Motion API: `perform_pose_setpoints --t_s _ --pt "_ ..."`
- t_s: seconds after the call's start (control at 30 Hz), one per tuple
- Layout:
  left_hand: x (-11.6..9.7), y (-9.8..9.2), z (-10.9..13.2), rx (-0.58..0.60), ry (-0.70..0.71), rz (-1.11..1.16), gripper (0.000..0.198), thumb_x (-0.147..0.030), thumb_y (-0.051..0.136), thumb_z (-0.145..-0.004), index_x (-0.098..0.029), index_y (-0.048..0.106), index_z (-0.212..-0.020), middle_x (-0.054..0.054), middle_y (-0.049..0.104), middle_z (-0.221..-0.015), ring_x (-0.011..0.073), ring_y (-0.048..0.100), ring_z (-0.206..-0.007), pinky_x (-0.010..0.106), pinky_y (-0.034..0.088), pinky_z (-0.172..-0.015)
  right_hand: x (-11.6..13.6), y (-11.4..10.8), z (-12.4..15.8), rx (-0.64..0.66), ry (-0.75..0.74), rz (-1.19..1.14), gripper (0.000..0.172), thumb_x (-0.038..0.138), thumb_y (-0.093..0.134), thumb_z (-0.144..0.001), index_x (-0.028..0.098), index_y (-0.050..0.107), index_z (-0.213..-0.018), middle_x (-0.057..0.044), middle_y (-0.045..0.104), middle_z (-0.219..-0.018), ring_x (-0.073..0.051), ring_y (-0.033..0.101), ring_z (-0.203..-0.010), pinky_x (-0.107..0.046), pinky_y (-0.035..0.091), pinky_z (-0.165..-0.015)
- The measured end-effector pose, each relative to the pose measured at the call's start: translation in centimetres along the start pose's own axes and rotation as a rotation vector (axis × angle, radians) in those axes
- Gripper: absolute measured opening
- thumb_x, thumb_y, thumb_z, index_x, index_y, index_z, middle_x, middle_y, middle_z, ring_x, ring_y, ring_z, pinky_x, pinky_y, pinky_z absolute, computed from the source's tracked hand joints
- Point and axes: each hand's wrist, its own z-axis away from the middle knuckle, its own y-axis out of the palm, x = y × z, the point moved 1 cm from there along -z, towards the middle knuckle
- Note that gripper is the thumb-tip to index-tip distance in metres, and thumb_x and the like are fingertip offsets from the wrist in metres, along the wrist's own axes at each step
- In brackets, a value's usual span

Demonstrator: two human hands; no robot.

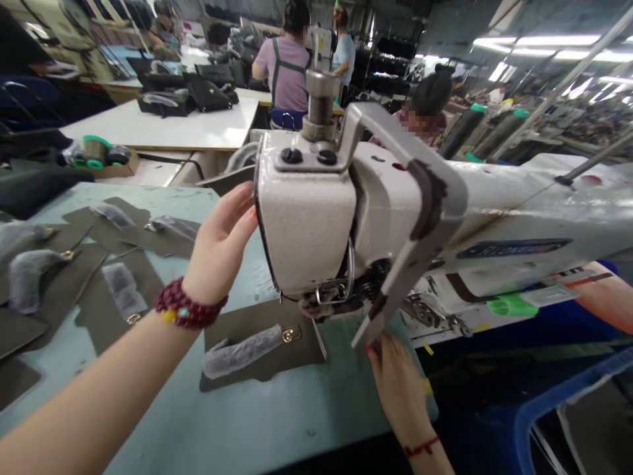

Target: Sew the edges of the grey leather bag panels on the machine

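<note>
A white industrial sewing machine [309,218] fills the middle of the view, with a bent grey metal bar [395,290] in front of its head. At the left side of that head is my left hand [225,237], fingers stretched out, their tips partly hidden behind its edge. My right hand [398,382] rests low by the bar's bottom end, its fingertips hidden from me. On the table between my hands lies a dark grey-brown panel [297,353], partly under the machine head. It carries a strap in clear plastic wrap [242,353] and a gold-coloured clasp [288,335].
Several similar panels [93,310] with wrapped straps spread over the pale green table [198,435] at left. A blue bin [529,422] stands at lower right. Behind are a white table [208,132] with black bags, thread cones [465,128] and people at work.
</note>
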Motion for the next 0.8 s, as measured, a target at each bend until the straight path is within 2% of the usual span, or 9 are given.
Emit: perform_pose_setpoints --t_s 0.07,0.13,0.2,0.27,0.33,0.4,0.47,0.57,0.8 --pt "1.5 -1.6 5.6 0.017 0.187 -0.074 0.013 -0.034 0.057 -0.087 -0.027 0.066 -0.094 0.0 0.07 -0.106 0.0225 0.062 -0.108 0.04 0.051 -0.097 0.7 0.5 -0.5 -0.044 -0.08 -0.065 0.029 0.023 0.048 -0.092 0.011 0.069 -0.107 -0.02 0.069 -0.116 -0.034 0.065 -0.107 -0.048 0.052 -0.09" --pt "4.9 -3.3 12.7 0.243 0.33 -0.143 0.01 -0.022 0.056 -0.087 -0.03 0.062 -0.087 0.002 0.068 -0.088 0.0216 0.066 -0.09 0.034 0.057 -0.078 2.6 0.7 -0.6 0.008 -0.142 -0.278 0.031 0.025 0.043 -0.096 0.013 0.07 -0.107 -0.018 0.071 -0.114 -0.03 0.067 -0.107 -0.043 0.054 -0.09" --pt "9.0 -4.3 18.6 0.389 0.37 -0.274 0.026 -0.017 0.052 -0.089 -0.033 0.064 -0.106 0.006 0.071 -0.104 0.0231 0.069 -0.097 0.034 0.059 -0.08 4.8 0.7 -0.5 0.097 -0.178 -0.509 0.033 0.027 0.04 -0.1 0.015 0.071 -0.107 -0.014 0.074 -0.104 -0.025 0.07 -0.101 -0.034 0.055 -0.085" --pt "12.4 -4.0 21.3 0.434 0.401 -0.519 0.053 -0.025 0.054 -0.089 -0.03 0.046 -0.141 0.015 0.057 -0.139 0.0327 0.059 -0.123 0.044 0.058 -0.089 7.0 0.6 -0.6 0.138 -0.19 -0.642 0.033 0.031 0.043 -0.101 0.016 0.071 -0.106 -0.012 0.075 -0.101 -0.023 0.071 -0.096 -0.029 0.055 -0.083" --pt "14.3 -2.6 20.4 0.384 0.44 -0.677 0.075 -0.03 0.052 -0.091 -0.024 0.015 -0.157 0.022 0.035 -0.155 0.0407 0.04 -0.139 0.057 0.052 -0.097 8.6 0.6 -0.7 0.149 -0.177 -0.674 0.031 0.034 0.046 -0.101 0.017 0.072 -0.105 -0.011 0.076 -0.099 -0.022 0.072 -0.093 -0.027 0.053 -0.082" --pt "14.5 -1.0 17.2 0.347 0.507 -0.738 0.081 -0.033 0.052 -0.092 -0.02 0.006 -0.158 0.025 0.021 -0.16 0.0454 0.023 -0.146 0.067 0.04 -0.104 9.7 0.7 -0.9 0.162 -0.148 -0.668 0.031 0.036 0.048 -0.1 0.017 0.072 -0.102 -0.01 0.076 -0.092 -0.022 0.072 -0.086 -0.025 0.052 -0.078" --pt "13.4 -0.2 13.6 0.335 0.626 -0.751 0.077 -0.037 0.055 -0.091 -0.021 0.017 -0.156 0.024 0.027 -0.158 0.0464 0.024 -0.145 0.07 0.033 -0.107 10.3 0.8 -0.9 0.172 -0.121 -0.668 0.032 0.037 0.048 -0.1 0.017 0.072 -0.099 -0.009 0.074 -0.084 -0.021 0.07 -0.078 -0.024 0.049 -0.071" --pt "10.4 -0.6 10.0 0.459 0.788 -0.774 0.059 -0.043 0.058 -0.09 -0.027 0.045 -0.145 0.018 0.054 -0.139 0.039 0.051 -0.126 0.057 0.044 -0.101 10.8 0.9 -0.8 0.195 -0.094 -0.742 0.034 0.036 0.046 -0.1 0.015 0.071 -0.09 -0.006 0.069 -0.074 -0.016 0.061 -0.064 -0.022 0.041 -0.059" --pt "3.9 -2.4 8.2 0.596 0.847 -0.851 0.039 -0.052 0.053 -0.09 -0.032 0.067 -0.121 0.01 0.069 -0.116 0.0351 0.062 -0.103 0.051 0.049 -0.086 11.5 1.0 -0.4 0.303 0.055 -1.121 0.04 0.044 0.049 -0.098 0.013 0.066 -0.079 0.0 0.056 -0.068 -0.013 0.047 -0.064 -0.021 0.035 -0.058"
